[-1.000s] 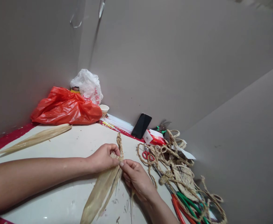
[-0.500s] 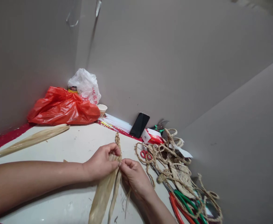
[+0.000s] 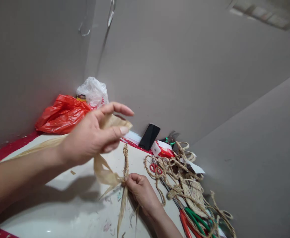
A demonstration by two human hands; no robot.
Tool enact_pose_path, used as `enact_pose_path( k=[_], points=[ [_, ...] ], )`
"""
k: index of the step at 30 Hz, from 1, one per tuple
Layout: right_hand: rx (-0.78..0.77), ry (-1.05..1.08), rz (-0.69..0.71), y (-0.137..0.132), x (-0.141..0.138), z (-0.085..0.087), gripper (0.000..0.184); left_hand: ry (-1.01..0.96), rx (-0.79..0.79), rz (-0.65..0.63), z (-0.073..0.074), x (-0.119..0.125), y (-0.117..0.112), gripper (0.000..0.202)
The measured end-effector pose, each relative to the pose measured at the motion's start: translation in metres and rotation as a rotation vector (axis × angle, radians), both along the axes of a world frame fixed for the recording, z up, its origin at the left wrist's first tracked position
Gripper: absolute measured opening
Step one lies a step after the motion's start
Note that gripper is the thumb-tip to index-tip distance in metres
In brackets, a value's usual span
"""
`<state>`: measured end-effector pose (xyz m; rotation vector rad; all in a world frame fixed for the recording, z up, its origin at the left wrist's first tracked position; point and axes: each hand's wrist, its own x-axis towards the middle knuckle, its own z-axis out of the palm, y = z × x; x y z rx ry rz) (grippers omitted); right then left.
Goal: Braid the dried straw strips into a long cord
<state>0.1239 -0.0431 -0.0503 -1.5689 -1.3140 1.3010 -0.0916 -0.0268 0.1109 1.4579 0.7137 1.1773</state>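
My left hand [image 3: 89,137] is raised above the table with its index finger stretched out. A wide, pale corn husk strip [image 3: 106,177] is caught between its thumb and fingers and droops below the palm. The strip runs down to my right hand [image 3: 143,191], where it narrows at a thin braided cord [image 3: 125,160]. Thumb and forefinger of the right hand pinch the lower end of that braid. A narrow loose strand [image 3: 121,211] hangs from the pinch toward me. Another dry husk [image 3: 40,145] lies behind my left forearm, partly covered.
At the right lies a tangled heap of braided cord [image 3: 192,195], with red-handled scissors [image 3: 156,169] and red and green tool handles [image 3: 196,219] among it. A phone [image 3: 149,136] leans at the wall. A red plastic bag [image 3: 63,115] and white bag [image 3: 95,91] fill the back left corner.
My left hand has lifted up from beside the braid, carrying the wide husk strip with it. The right hand stays pinched at the braid. The view has shifted slightly.
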Motion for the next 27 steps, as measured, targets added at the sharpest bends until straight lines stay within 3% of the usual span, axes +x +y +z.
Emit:
enact_pose_path(
  k=[3, 6, 8, 10, 13, 15, 18, 23, 27],
  points=[
    [0.041, -0.05, 0.013, 0.001, 0.0, -0.002, 0.035, 0.075, 0.115, 0.121, 0.027, -0.031, 0.001, 0.042],
    [0.076, -0.069, 0.018, 0.001, 0.0, -0.001, 0.036, 0.304, 0.223, 0.196, 0.036, -0.06, 0.019, 0.045],
    [0.057, -0.042, 0.019, 0.001, -0.001, 0.0, 0.036, 0.587, 0.249, 0.159, 0.029, -0.07, 0.039, 0.046],
    [0.013, 0.022, 0.017, 0.0, -0.001, 0.001, 0.037, 0.875, 0.305, 0.163, 0.012, -0.066, 0.058, 0.048],
    [-0.031, 0.145, 0.01, 0.0, 0.0, 0.002, 0.038, 0.993, 0.461, 0.453, -0.023, -0.037, 0.07, 0.033],
    [-0.032, 0.214, 0.011, 0.0, 0.001, 0.003, 0.039, 0.975, 0.446, 0.322, -0.046, -0.009, 0.062, 0.02],
    [-0.026, 0.302, 0.016, 0.001, -0.001, 0.006, 0.039, 0.901, 0.234, -0.136, -0.078, 0.026, 0.039, 0.02],
    [-0.043, 0.367, 0.007, 0.0, -0.003, 0.012, 0.033, 0.736, 0.059, -0.217, -0.116, 0.05, 0.019, 0.009],
    [-0.044, 0.386, 0.009, 0.001, -0.001, 0.012, 0.034, 0.481, -0.265, -0.358, -0.128, 0.053, 0.024, 0.014]
  ],
)
